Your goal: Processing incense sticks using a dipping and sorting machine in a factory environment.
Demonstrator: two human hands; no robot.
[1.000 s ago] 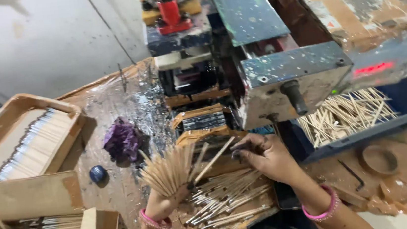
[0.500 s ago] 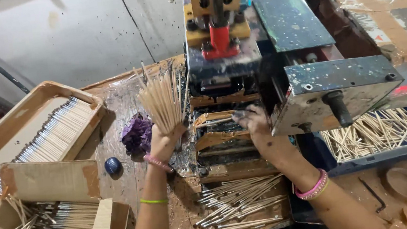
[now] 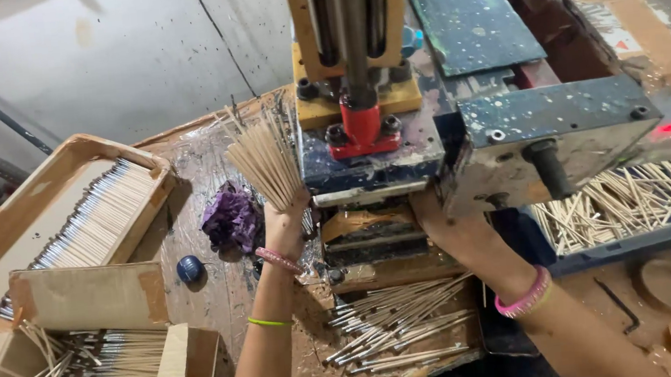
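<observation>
Your left hand (image 3: 285,222) clamped on fanned bundle of bare sticks (image 3: 264,156), now raised off bench against press machine (image 3: 368,148) left side. Your right hand (image 3: 446,227) moved under machine; grip hidden, cannot tell. Coated sticks (image 3: 397,322) lie at bench front edge.

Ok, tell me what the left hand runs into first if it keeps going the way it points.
The left hand points up and away, its fan of thin sticks leading. Straight on, the stick tips would probably meet the stained worktop and then the grey wall; depth is hard to judge.
</observation>
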